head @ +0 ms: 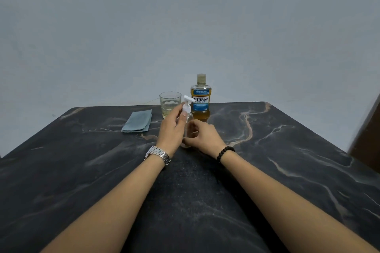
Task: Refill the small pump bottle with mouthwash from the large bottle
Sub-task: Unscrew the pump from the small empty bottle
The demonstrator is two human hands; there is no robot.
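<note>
left hand (171, 129) pinches the white pump (187, 104) on the small bottle (188, 127). right hand (202, 135) curls round its base. listerine (201, 98) stands capped behind.

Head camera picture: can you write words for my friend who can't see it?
Two hands hold a small clear pump bottle on a dark marble table: the left hand pinches its white pump, the right hand grips its body. Behind stand a mouthwash bottle, a glass and a folded cloth.
</note>
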